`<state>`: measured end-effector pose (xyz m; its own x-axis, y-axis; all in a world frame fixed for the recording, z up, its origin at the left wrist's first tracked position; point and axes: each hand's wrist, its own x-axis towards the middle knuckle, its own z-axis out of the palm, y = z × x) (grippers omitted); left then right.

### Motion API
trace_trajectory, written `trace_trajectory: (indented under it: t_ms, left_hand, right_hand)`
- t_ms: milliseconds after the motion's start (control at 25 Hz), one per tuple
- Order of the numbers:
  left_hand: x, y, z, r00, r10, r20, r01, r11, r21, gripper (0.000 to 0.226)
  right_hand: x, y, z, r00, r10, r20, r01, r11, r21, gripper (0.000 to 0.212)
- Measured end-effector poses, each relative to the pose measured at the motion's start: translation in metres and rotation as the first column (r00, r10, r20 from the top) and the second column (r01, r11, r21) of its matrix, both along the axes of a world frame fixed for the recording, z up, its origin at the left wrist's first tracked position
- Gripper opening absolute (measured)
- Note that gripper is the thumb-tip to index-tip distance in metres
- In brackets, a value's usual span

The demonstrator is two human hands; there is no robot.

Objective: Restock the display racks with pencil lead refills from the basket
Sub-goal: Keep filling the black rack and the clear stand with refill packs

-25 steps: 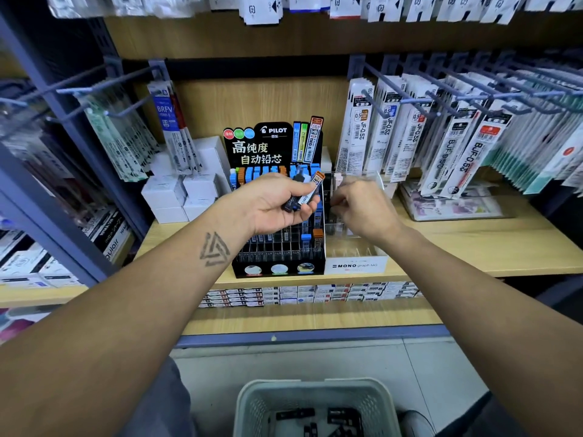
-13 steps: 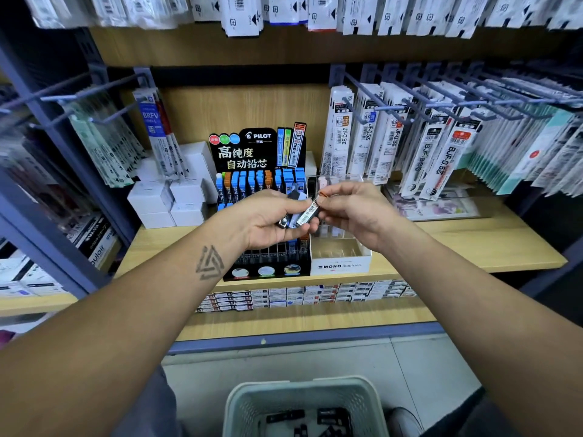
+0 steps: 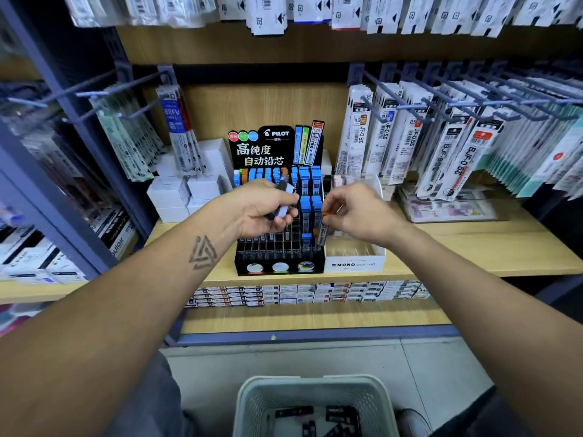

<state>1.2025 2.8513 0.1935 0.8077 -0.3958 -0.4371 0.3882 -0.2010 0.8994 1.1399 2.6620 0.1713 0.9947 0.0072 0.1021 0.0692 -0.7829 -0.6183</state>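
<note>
Refills: several in left hand (image 3: 268, 209), one (image 3: 324, 227) in right hand (image 3: 359, 216).

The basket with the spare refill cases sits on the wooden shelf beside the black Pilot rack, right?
Not quite: the head view shows the basket on the floor below the shelves, at the person's feet. It does hold spare refill cases, and the black Pilot rack stands on the wooden shelf.

**Lead refills held at the Pilot rack**

The left hand (image 3: 268, 209) grips a small bunch of dark lead refill cases (image 3: 281, 205) in front of the black Pilot display rack (image 3: 279, 244) on the wooden shelf (image 3: 473, 247). The right hand (image 3: 359, 216) pinches an orange-capped refill (image 3: 324, 230) at the rack's right edge, beside the white Mono box (image 3: 355, 264). Near, on the floor, a pale basket (image 3: 252, 402) holds more dark cases.
</note>
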Motion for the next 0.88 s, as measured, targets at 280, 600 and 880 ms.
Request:
trace_trajectory:
  t_ms: [280,600,880]
  left_hand:
    - [-0.001,0.001,0.001,0.993,-0.093,-0.076,0.089,0.994,-0.056,0.013]
    - [-0.004,0.002,0.007,0.97,-0.156,-0.186,0.117,0.972,-0.206,0.012]
    - [-0.008,0.003,0.007,0.975,-0.166,-0.145,0.135,0.97,-0.202,0.01]
  right_hand:
    - [0.003,0.009,-0.014,0.994,-0.009,0.109,0.031,0.979,-0.203,0.01]
    - [0.004,0.01,-0.011,0.996,-0.019,0.087,0.034,0.984,-0.175,0.01]
    - [0.002,0.019,-0.046,0.996,-0.001,0.09,0.033,0.936,-0.351,0.01]
